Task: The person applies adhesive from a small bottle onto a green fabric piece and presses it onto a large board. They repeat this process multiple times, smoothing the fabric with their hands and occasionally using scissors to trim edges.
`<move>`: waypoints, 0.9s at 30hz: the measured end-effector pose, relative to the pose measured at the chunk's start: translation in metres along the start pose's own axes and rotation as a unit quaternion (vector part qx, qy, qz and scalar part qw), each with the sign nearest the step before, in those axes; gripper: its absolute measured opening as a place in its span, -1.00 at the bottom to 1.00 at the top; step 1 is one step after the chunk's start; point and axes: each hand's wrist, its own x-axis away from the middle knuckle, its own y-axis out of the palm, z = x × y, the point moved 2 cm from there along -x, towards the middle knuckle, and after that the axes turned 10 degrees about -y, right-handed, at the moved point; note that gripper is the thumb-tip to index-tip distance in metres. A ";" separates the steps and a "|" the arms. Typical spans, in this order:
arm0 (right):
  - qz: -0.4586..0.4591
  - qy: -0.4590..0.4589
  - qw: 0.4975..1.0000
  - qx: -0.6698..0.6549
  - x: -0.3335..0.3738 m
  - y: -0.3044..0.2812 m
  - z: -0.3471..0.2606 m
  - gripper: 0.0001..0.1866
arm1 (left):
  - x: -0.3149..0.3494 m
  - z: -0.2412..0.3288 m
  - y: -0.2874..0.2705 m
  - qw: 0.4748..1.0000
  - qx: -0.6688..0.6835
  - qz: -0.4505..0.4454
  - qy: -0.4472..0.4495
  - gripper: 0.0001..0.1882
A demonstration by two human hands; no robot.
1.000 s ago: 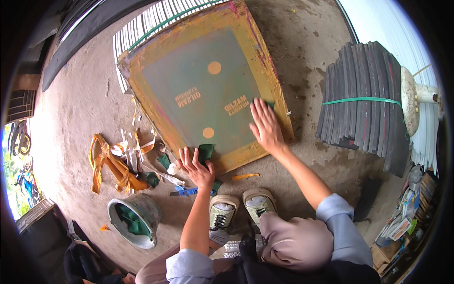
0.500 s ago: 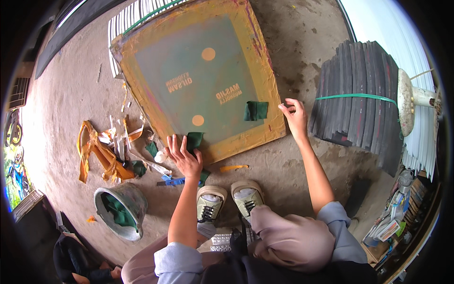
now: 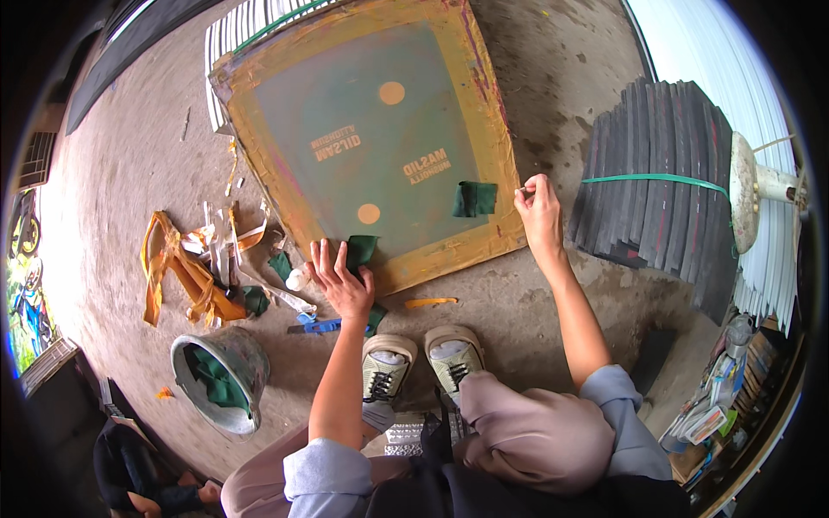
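A screen-printing frame (image 3: 370, 177), its border wrapped in orange-brown tape, lies flat in front of the person, with white-edged sheets (image 3: 216, 86) showing at its far left side. The left hand (image 3: 344, 281) rests on its near left edge, fingers spread loosely and grasping nothing visible, just beside a green cloth piece (image 3: 363, 249). The right hand (image 3: 541, 223) is at the right edge, thumb and forefinger drawn together; whether they pinch something small, I cannot tell. A second, folded green cloth patch (image 3: 475, 199) lies on the near right part of the mesh. The work looks partway along: two pieces are on the frame, while the two tan circles and both blocks of lettering are uncovered. More green cloth (image 3: 223, 390) sits in the grey bucket (image 3: 253, 361) at near left, and a blue cutter (image 3: 321, 326) lies on the floor; what is left cannot be told.
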 end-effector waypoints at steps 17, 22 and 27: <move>0.025 -0.014 0.983 0.182 -0.042 -0.072 -0.018 -0.90 | 0.000 -0.004 -0.003 1.000 0.018 -0.002 -0.016 -0.33; -0.029 -0.035 0.958 0.283 -0.046 -0.065 -0.014 -0.68 | 0.000 0.000 0.002 0.999 0.027 0.004 -0.017 -0.34; -0.093 -0.159 0.980 0.070 0.012 0.010 -0.073 -0.33 | 0.000 -0.006 -0.005 1.000 0.012 0.000 -0.022 -0.34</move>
